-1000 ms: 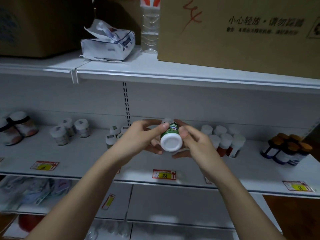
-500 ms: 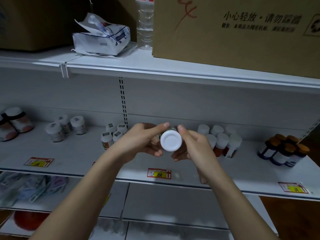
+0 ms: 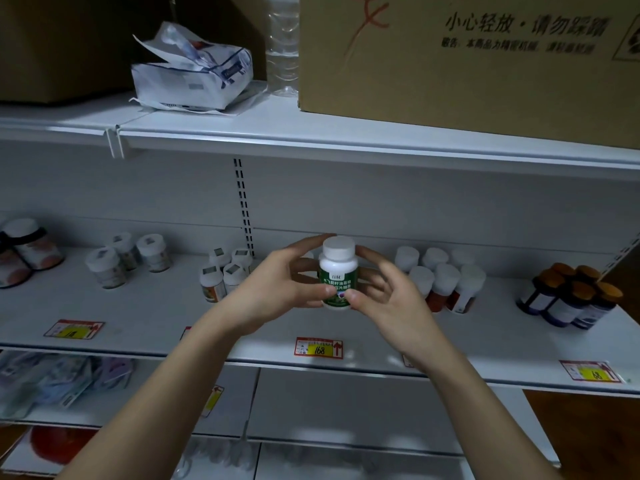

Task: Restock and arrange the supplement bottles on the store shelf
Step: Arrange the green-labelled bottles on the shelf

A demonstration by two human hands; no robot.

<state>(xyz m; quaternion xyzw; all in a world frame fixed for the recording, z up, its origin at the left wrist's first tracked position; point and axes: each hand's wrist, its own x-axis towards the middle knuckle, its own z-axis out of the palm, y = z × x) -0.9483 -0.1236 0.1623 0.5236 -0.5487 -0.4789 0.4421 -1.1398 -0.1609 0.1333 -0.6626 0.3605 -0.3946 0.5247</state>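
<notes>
A white supplement bottle (image 3: 337,271) with a green label and white cap stands upright in both my hands, above the middle shelf (image 3: 156,320). My left hand (image 3: 273,289) grips its left side, thumb on the label. My right hand (image 3: 391,299) grips the right side, fingers behind it. On the shelf stand groups of bottles: several white-capped ones with red labels (image 3: 446,275) to the right, several orange-capped dark ones (image 3: 571,296) at far right, several small white ones (image 3: 225,271) left of my hands, three more (image 3: 128,258) further left.
Two large jars (image 3: 27,251) sit at the far left. The top shelf holds a big cardboard box (image 3: 467,64), a clear water bottle (image 3: 282,46) and a crumpled white package (image 3: 194,74). Price tags (image 3: 318,348) line the shelf edge. Lower shelves hold packets (image 3: 52,379).
The bottle was tipped with its cap facing me; now it is turned upright, label toward me. Both hands stayed on it at about the same spot.
</notes>
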